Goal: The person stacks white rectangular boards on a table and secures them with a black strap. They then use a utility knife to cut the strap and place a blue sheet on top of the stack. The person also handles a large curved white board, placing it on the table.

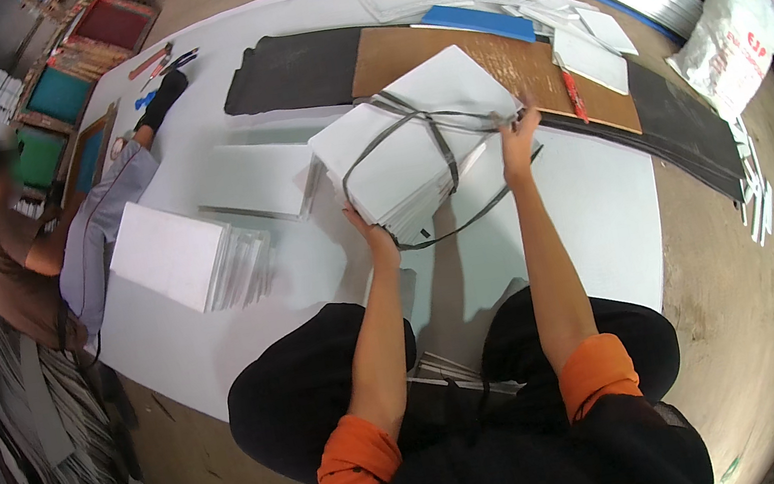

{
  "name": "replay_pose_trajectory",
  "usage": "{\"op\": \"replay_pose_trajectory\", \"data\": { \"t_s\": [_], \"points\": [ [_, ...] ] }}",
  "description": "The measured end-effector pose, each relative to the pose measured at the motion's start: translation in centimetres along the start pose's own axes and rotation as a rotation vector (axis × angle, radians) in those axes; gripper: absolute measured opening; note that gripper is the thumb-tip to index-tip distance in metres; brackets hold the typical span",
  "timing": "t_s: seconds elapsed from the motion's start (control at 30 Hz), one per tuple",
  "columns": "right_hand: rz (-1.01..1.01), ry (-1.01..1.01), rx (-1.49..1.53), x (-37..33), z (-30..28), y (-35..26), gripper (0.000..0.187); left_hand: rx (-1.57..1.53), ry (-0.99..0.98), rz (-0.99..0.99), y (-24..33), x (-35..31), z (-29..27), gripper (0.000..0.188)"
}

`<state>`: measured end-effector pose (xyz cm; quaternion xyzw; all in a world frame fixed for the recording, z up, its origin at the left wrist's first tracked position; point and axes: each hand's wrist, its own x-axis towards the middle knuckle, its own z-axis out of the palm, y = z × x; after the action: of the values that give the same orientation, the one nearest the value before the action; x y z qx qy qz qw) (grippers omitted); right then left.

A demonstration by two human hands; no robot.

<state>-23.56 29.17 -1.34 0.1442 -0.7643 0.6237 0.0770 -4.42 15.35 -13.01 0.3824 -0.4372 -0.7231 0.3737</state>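
A thick bundle of white sheets, tied crosswise with a dark grey strap, is tilted up between my two hands over the white work surface. My left hand grips the bundle's lower left edge, its fingers partly hidden beneath. At the upper right corner, my right hand is closed around the strap and the bundle's corner. A loose tail of the strap loops below the bundle toward my right forearm. To the left, one stack of white sheets and another white stack lie on the surface.
Beyond the bundle lie a brown board, a dark grey sheet, a blue strip and a red-handled cutter. A co-worker sits at the left edge. A white sack stands at the far right.
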Motion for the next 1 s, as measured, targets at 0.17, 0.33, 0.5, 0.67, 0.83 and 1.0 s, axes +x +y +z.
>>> {"op": "replay_pose_trajectory", "data": {
  "t_s": [0.17,0.33,0.5,0.67,0.83,1.0],
  "points": [
    [0.014,-0.123,0.101,-7.0,1.8,1.9,0.094,-0.050,0.243,0.019,-6.2,1.4,-5.6,0.056],
    [0.115,-0.213,-0.175,-7.1,-0.1,9.6,0.074,-0.037,0.252,-0.212,-1.9,-2.8,-0.1,0.058],
    [0.212,-0.193,0.051,-4.5,5.1,11.8,0.059,-0.099,0.279,-0.235,-1.8,-2.2,-2.2,0.061],
    [0.246,-0.293,-0.020,-3.1,4.4,14.1,0.058,-0.103,0.239,-0.288,1.2,-3.6,0.6,0.053],
    [0.261,-0.182,-0.035,-4.7,2.0,14.6,0.061,0.058,0.034,-0.288,0.1,-1.0,-0.3,0.058],
    [0.348,-0.045,-0.037,-11.6,1.7,12.1,0.068,0.085,-0.178,-0.461,-3.7,9.4,-8.3,0.058]
  ]
}}
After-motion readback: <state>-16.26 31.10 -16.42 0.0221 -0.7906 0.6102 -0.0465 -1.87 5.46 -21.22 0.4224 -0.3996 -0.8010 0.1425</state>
